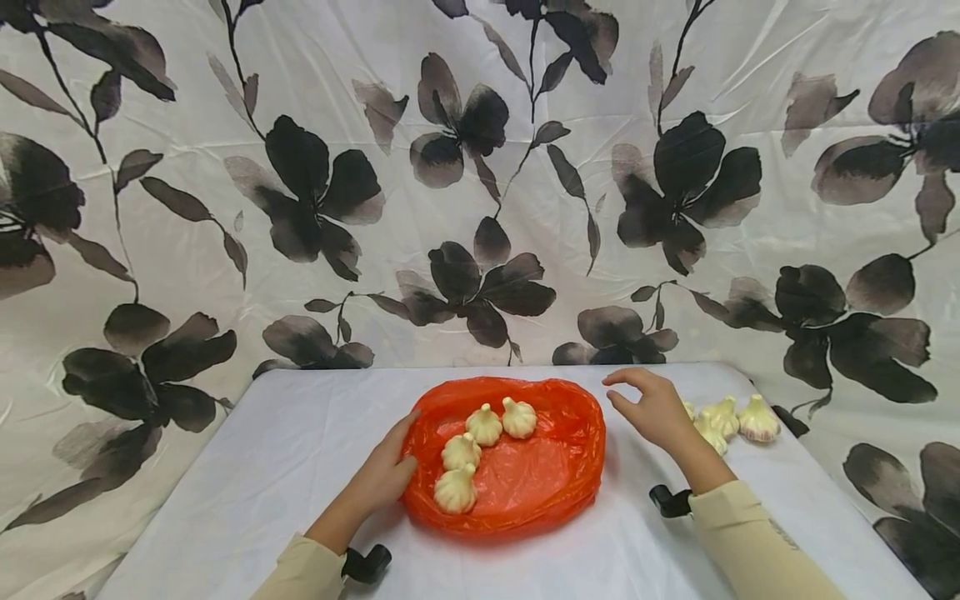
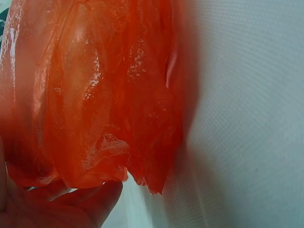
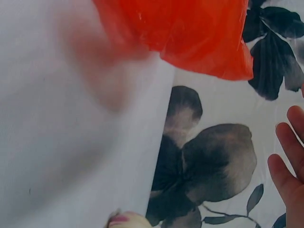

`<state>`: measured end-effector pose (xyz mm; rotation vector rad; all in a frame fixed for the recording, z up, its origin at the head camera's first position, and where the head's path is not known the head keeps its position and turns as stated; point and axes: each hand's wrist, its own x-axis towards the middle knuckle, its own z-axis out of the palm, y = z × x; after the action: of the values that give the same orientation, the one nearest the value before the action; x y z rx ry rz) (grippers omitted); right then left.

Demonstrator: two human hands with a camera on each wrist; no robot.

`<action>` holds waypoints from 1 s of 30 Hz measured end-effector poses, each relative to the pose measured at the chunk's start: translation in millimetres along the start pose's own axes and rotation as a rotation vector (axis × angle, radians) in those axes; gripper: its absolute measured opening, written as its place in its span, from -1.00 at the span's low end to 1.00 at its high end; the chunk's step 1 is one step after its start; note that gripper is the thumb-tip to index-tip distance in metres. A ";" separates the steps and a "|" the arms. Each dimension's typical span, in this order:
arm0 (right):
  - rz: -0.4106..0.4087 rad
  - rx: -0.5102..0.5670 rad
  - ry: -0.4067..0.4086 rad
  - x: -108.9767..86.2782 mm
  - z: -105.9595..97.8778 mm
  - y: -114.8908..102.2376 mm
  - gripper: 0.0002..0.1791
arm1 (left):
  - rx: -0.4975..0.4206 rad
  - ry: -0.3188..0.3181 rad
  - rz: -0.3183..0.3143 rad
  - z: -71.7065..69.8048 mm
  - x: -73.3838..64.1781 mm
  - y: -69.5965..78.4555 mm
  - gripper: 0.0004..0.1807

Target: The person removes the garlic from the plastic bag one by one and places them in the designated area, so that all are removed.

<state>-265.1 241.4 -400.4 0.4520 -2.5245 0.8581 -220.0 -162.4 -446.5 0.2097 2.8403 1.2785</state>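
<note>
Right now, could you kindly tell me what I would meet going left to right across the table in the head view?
Left hand, red bag, right hand, rightmost garlic bulb.

Nothing I can actually read from my end, sorry. Closest I've got is a small dark marking along the right sleeve in the head view, but it's way too tiny and blurry for me to tell if it's even lettering.
</note>
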 end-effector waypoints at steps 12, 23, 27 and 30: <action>-0.033 0.046 -0.021 6.9 14.1 -17.3 -0.79 | 0.013 0.005 0.006 -0.7 0.9 -1.2 -0.26; -0.077 0.105 -0.051 12.6 30.1 -32.3 -0.78 | 0.007 -0.002 -0.011 1.1 -1.4 -2.4 -0.25; -0.068 0.118 -0.068 14.0 35.7 -37.3 -0.77 | 0.011 -0.005 -0.007 1.2 -1.9 -1.0 -0.24; -0.049 0.120 -0.085 15.2 38.5 -40.4 -0.76 | 0.015 0.000 0.000 0.9 -1.2 0.0 -0.24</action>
<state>-271.9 184.0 -400.4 0.5978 -2.5358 0.9954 -218.8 -161.9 -447.2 0.2108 2.8508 1.2578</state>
